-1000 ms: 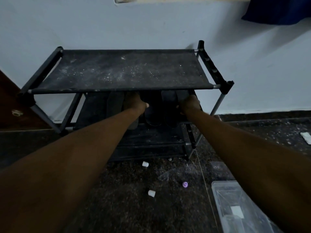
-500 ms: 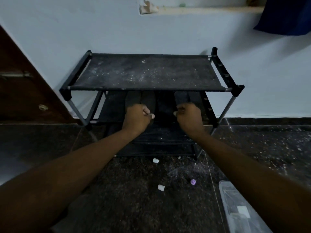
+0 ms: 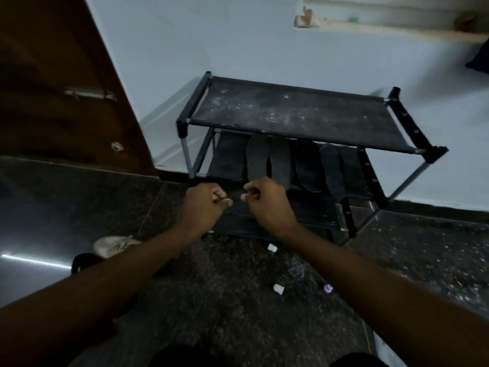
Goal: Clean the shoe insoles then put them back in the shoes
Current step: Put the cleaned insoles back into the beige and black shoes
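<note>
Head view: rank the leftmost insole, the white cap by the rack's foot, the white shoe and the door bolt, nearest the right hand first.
1. leftmost insole, on the middle shelf just beyond the right hand
2. white cap, on the floor below the hand
3. white shoe, on the floor at left
4. door bolt, upper left

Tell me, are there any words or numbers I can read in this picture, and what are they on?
No word, number, brand or sign can be read anywhere here.
Pale shoe on the floor: dark marks on its side, too blurred to tell whether they are letters.
Shoe rack: only pale dust specks, no writing.
Insoles on the rack: plain and dark, no print shows.
White caps on the floor: no label visible.
</note>
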### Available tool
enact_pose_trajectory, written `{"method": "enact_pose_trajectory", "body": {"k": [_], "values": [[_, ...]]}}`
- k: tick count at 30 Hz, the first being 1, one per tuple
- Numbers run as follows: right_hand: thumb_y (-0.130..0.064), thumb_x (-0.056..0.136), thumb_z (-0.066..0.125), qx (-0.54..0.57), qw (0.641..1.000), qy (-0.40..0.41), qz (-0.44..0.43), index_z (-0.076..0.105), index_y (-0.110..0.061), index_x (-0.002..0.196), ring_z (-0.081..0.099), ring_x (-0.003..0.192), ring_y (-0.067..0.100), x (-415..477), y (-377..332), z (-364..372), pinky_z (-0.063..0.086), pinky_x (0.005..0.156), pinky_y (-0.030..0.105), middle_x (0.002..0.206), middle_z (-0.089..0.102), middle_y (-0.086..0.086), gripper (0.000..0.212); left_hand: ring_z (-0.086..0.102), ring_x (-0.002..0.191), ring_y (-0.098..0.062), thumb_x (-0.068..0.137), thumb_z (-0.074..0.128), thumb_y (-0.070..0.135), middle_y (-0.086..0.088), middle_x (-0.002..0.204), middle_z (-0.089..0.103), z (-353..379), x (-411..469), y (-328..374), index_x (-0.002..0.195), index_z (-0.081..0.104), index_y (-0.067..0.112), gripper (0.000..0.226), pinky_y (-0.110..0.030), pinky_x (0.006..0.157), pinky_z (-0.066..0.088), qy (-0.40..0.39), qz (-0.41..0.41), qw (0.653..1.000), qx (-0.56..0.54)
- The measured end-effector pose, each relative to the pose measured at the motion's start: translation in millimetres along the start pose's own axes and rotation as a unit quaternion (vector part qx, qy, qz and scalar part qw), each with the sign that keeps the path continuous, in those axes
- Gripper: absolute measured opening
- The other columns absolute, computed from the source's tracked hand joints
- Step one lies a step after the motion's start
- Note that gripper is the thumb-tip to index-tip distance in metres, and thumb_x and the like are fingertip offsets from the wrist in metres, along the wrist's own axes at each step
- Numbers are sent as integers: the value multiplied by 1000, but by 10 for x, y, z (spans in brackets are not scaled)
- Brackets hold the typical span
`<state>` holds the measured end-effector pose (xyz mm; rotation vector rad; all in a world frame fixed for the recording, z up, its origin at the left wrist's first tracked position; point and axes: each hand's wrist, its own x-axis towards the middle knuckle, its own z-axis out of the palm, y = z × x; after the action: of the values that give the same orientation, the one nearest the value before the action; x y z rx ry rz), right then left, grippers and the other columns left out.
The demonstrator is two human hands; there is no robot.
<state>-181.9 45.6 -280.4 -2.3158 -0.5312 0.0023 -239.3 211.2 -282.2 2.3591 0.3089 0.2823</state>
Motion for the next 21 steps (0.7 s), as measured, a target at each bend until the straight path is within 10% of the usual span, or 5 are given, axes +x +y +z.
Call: {"method": "enact_pose_trajectory", "body": {"k": [13, 21], "values": [[-15, 92, 69, -14, 986, -128, -105, 70, -10, 98, 67, 95, 23, 63, -1070, 1303, 57, 89, 44, 101, 62, 6, 8, 65, 78, -13, 85, 83, 23, 2, 79, 69, -1008, -631, -1499, 87, 75, 12, 13, -19, 66, 38, 62, -98, 992, 38], [-18, 88, 70, -2, 969, -209, -134, 66, -17, 92, 67, 99, 21, 329, -1134, 2316, 56, 90, 40, 105, 65, 4, 5, 68, 73, -7, 88, 80, 24, 10, 76, 67, -1171, -892, -2381, 89, 72, 22, 8, -26, 65, 54, 48, -208, 976, 51]]}}
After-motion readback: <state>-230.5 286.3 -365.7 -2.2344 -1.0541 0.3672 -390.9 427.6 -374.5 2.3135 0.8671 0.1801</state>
